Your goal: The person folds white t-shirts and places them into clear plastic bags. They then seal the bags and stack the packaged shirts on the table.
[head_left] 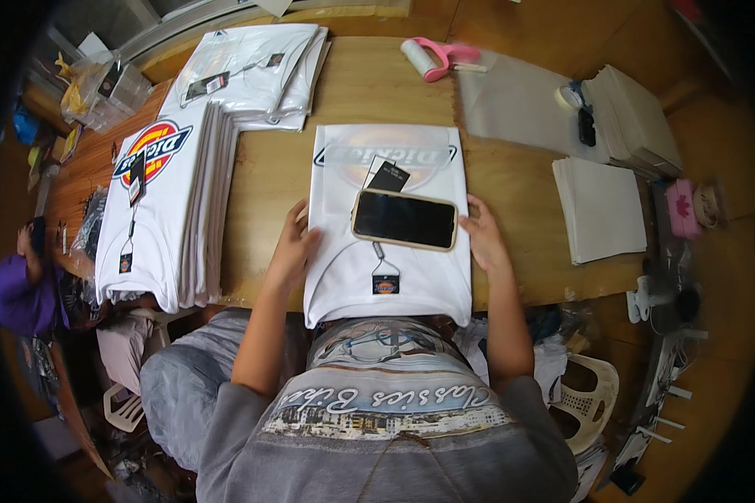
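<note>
A folded white T-shirt [335, 281] lies on the wooden table in front of me, its neckline toward my body. A pale layer dulls the print on its far part. On top of the shirt rests a phone [404, 220] with a dark screen and a light case, overlapping a black hang tag [388, 177]. My left hand [294, 248] holds the shirt's left edge, thumb toward the top. At the right edge, my right hand [484, 235] grips it beside the phone. The undersides of my fingers are partly hidden.
Folded white T-shirts with tags form a tall stack [203, 201] at left. Bagged shirts [252, 71] lie behind it. A pink lint roller [432, 60], clear plastic bags [512, 101], white sheets [600, 210] and a tape roll [570, 98] are farther right. A person in purple [27, 289] is far left.
</note>
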Available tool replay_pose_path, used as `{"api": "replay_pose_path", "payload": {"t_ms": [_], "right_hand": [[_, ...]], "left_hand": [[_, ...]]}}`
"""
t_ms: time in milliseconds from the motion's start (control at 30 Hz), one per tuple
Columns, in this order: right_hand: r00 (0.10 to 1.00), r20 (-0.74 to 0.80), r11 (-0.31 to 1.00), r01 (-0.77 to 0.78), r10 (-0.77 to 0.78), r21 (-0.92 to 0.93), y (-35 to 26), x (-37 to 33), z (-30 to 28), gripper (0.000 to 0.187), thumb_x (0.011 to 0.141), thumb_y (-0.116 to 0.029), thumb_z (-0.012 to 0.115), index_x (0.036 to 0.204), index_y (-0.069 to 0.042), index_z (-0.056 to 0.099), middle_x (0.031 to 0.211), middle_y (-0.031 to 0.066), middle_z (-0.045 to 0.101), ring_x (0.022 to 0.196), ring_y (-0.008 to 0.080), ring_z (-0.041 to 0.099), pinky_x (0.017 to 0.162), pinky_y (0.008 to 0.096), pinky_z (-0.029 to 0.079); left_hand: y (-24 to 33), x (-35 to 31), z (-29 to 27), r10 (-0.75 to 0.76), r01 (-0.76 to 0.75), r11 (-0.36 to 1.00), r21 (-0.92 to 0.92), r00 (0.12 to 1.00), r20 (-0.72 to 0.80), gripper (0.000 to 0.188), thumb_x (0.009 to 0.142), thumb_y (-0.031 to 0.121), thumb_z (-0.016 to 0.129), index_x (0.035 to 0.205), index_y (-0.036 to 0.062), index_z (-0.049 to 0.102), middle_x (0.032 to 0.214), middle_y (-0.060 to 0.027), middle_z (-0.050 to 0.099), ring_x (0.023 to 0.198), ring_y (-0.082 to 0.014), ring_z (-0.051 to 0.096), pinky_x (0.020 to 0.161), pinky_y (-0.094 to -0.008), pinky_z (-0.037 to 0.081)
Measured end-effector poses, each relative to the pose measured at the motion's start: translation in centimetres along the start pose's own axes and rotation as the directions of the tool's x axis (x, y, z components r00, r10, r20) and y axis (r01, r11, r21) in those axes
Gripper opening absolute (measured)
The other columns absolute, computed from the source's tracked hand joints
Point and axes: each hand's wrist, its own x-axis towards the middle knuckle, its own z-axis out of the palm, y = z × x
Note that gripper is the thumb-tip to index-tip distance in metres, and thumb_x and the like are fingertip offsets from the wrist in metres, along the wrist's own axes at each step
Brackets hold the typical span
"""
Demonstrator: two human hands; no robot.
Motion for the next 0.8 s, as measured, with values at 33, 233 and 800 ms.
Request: {"api": "replay_pose_path", "payload": {"t_ms": [33,233,800], "right_hand": [[0.998,-0.066,0.980,0.003,-0.016,-0.199,-1.3,-1.5,0.6,0.049,0.078,-0.001,0.050,0.121,-0.005,0.028,0.084,0.0121,0.055,0.074,0.0147,0.053,0.066,0.0251,0.044],[0.998,-0.065,0.901,-0.019,-0.010,-0.434,-1.6,-3.9,-1.1,0.043,0.074,-0.001,0.055,0.113,-0.006,0.036,0.064,0.0087,0.056,0.054,0.0144,0.053,0.050,0.0235,0.044],[0.800,-0.497,0.731,-0.112,-0.336,-0.674,-8.4,23.7,-1.0,0.012,0.067,-0.024,0.064,0.071,-0.012,0.063,0.074,0.0109,0.060,0.072,0.0252,0.058,0.063,0.0346,0.047]], "left_hand": [[-0.8,-1.0,-0.5,0.133,-0.121,0.981,0.154,0.988,-0.074,0.054,0.079,0.004,0.047,0.126,0.0084,0.021,0.107,-0.0143,0.046,0.083,-0.0135,0.049,0.068,-0.0228,0.044],[-2.2,-7.8,-1.1,0.076,-0.083,0.916,0.393,0.997,0.034,0.077,0.068,-0.004,0.060,0.127,0.0112,0.014,0.079,-0.0124,0.053,0.068,-0.0159,0.052,0.059,-0.0268,0.043],[-0.4,-8.7,-3.6,0.136,-0.034,0.866,0.499,0.976,-0.169,0.074,0.071,-0.001,0.057,0.129,0.0093,0.013,0.080,-0.0101,0.052,0.066,-0.0140,0.052,0.059,-0.0251,0.043]]}}
